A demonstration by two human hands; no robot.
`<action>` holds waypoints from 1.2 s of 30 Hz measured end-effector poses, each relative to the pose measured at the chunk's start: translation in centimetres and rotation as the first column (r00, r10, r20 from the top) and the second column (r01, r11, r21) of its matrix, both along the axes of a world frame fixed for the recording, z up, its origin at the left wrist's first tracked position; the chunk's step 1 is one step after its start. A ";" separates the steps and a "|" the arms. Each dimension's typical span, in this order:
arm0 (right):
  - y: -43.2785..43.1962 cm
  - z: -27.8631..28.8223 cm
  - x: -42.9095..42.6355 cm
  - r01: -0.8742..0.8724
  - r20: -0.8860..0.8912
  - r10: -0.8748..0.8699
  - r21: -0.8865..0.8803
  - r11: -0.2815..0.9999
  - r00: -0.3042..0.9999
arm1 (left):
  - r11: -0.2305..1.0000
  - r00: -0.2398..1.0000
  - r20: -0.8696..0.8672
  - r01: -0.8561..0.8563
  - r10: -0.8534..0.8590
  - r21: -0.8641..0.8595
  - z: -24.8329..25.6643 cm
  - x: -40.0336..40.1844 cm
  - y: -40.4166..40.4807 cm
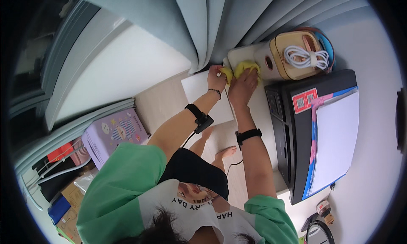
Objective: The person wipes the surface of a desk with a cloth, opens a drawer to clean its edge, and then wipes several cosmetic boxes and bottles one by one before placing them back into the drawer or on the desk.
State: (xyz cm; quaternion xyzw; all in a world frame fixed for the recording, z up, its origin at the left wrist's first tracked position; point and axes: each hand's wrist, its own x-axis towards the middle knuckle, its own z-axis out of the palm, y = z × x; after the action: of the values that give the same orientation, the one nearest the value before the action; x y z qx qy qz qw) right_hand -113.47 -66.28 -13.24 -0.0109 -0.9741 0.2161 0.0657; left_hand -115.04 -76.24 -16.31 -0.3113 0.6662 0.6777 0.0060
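Observation:
My right hand (pixel 243 88) presses a yellow cloth (pixel 246 67) onto the white cabinet top (pixel 241 54), close to its front edge. Just left of it, my left hand (pixel 217 79) pinches a yellow cloth end (pixel 227 74) at that edge. Whether both yellow parts are one cloth cannot be told, as my fingers cover the middle. Below my left hand, a flat white panel (pixel 206 96) juts out from the cabinet front. A cream appliance with a gold lid (pixel 286 54) stands right of the cloth, a coiled white cable (pixel 306 57) on top.
A black printer (pixel 279 139) carries a stack of white paper (pixel 337 139) to my right. Grey-blue curtains (pixel 210 21) hang ahead. On my left stand a purple suitcase (pixel 117 134) and cardboard boxes (pixel 71 193). A round mirror (pixel 319 233) is at lower right.

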 end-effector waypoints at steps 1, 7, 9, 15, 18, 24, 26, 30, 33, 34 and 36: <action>-0.5 -0.1 -1.4 -0.050 -0.006 0.049 -0.053 0.997 0.999 | 1.000 1.000 -0.008 0.005 -0.005 -0.003 -0.3 -0.8 -0.3; -1.3 -0.5 -7.2 -0.246 -0.064 0.241 -0.086 0.965 0.968 | 0.986 0.982 -0.095 0.162 -0.166 -0.041 0.0 -3.6 -0.6; -0.8 -0.2 -6.8 -0.526 0.090 0.526 -0.017 0.850 0.846 | 0.986 0.984 -0.070 0.165 -0.164 0.003 0.1 -2.3 -0.7; 2.5 1.7 2.9 -0.557 0.224 0.512 0.242 0.795 0.829 | 0.860 0.947 0.231 0.081 -0.224 0.503 0.7 6.5 1.7; 4.8 1.3 10.2 -0.521 0.336 0.401 0.467 0.714 0.852 | 0.859 0.872 0.315 0.200 -0.376 0.471 -2.5 13.0 4.9; 9.3 1.0 23.5 -0.381 0.463 0.116 0.535 0.754 0.879 | 0.669 0.556 0.378 0.557 -0.740 0.492 -3.3 22.4 10.7; 10.2 2.1 26.8 -0.344 0.478 0.027 0.591 0.730 0.878 | 0.590 0.484 0.341 0.602 -0.806 0.538 -3.3 25.0 12.1; 11.7 3.0 31.4 -0.239 0.544 -0.119 0.542 0.806 0.831 | 0.442 0.400 0.228 0.600 -0.888 0.667 -3.9 28.3 15.1; 12.1 2.9 34.5 -0.061 0.515 -0.282 0.551 0.832 0.809 | 0.377 0.302 0.234 0.627 -0.924 0.682 -3.4 30.8 17.0; 12.4 3.0 35.6 -0.024 0.505 -0.310 0.551 0.834 0.805 | 0.364 0.273 0.242 0.633 -0.931 0.684 -3.1 31.5 17.4; 12.7 2.7 37.3 0.030 0.505 -0.371 0.562 0.827 0.779 | 0.348 0.228 0.263 0.642 -0.937 0.683 -2.5 32.6 18.1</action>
State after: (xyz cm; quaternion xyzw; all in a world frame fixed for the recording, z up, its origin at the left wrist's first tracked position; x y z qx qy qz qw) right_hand -76.13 -53.56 -10.50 -0.1679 -0.9577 -0.0810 -0.2191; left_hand -82.46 -58.09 -18.83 -0.1067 0.5112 0.5514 0.6505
